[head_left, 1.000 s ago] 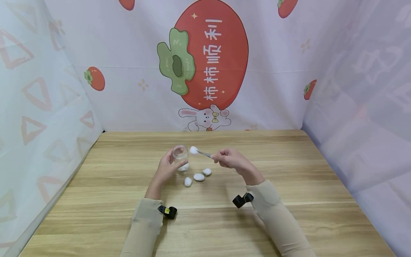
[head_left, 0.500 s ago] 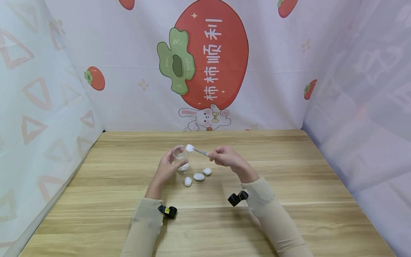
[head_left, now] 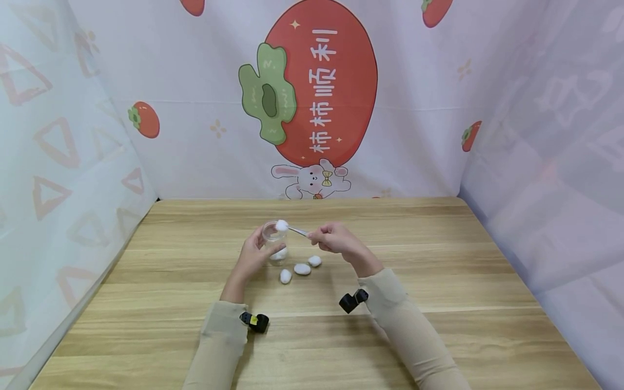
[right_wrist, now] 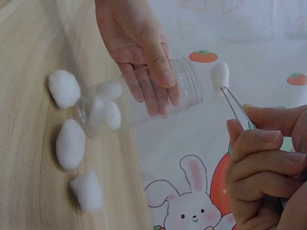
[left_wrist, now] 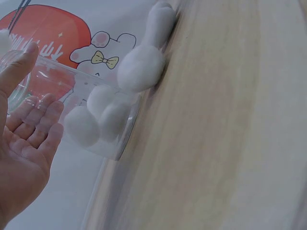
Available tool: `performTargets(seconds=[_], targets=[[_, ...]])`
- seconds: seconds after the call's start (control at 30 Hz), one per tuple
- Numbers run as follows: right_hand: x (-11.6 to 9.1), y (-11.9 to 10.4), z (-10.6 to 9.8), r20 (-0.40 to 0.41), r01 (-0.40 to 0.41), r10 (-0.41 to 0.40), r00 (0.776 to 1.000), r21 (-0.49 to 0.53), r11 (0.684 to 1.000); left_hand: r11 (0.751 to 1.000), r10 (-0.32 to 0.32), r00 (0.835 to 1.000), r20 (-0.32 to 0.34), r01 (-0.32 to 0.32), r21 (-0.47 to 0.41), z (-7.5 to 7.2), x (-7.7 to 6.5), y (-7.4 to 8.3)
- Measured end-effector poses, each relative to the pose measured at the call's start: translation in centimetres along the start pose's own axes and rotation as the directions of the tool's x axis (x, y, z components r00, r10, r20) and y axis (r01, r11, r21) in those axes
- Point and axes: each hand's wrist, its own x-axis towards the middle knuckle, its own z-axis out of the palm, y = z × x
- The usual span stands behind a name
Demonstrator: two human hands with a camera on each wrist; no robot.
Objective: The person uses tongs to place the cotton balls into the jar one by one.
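My left hand [head_left: 254,250] grips a clear, lidless jar [right_wrist: 136,108] round its upper part, thumb on the near side, as it stands upright on the table. Several white cotton balls [left_wrist: 96,117] lie at the bottom of the jar. With my right hand [head_left: 336,239] I hold metal tweezers [right_wrist: 236,106] between thumb and fingers. A cotton ball [right_wrist: 220,76] is pinched in the tweezers' tips, just above the jar's mouth; in the head view it overlaps the rim.
On the wooden table [head_left: 302,336], three loose cotton balls [head_left: 302,269] lie in a short row by the jar's base. A printed cloth [head_left: 414,151] hangs behind the table, with more cloth along both sides.
My right hand has moved left with the tweezers, bringing the cotton ball from beside the jar to over its mouth. The left hand, the jar and the loose cotton balls stay put.
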Motion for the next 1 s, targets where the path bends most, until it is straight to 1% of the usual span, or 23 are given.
performTargets(seconds=[0.13,0.2,0.37,0.73,0.83,1.0], targets=[[0.1,-0.1,0.3,0.008,0.022,-0.022,1.000,-0.012,1.000,1.000,0.006,1.000,-0.003,-0.006,0.016,0.0,-0.1,0.0],[0.2,-0.1,0.5,0.005,0.019,-0.019,1.000,-0.016,1.000,1.000,0.002,1.000,-0.006,-0.002,0.023,0.0,0.0,0.0],[0.6,-0.2,0.9,-0.014,-0.028,0.027,1.000,-0.021,0.999,0.999,-0.013,1.000,-0.010,0.014,0.035,0.0,-0.1,0.0],[1.1,0.0,1.3,-0.024,-0.042,0.041,0.999,-0.018,0.999,0.999,-0.036,0.999,-0.013,0.036,0.030,0.0,0.1,0.0],[1.3,0.0,1.4,-0.002,-0.040,0.040,0.999,-0.002,0.999,0.999,-0.029,0.999,-0.017,0.029,0.027,0.0,0.1,0.1],[1.3,-0.1,1.4,0.024,-0.042,0.042,0.999,0.011,0.999,1.000,0.001,1.000,-0.008,-0.001,0.011,0.0,0.0,0.1]])
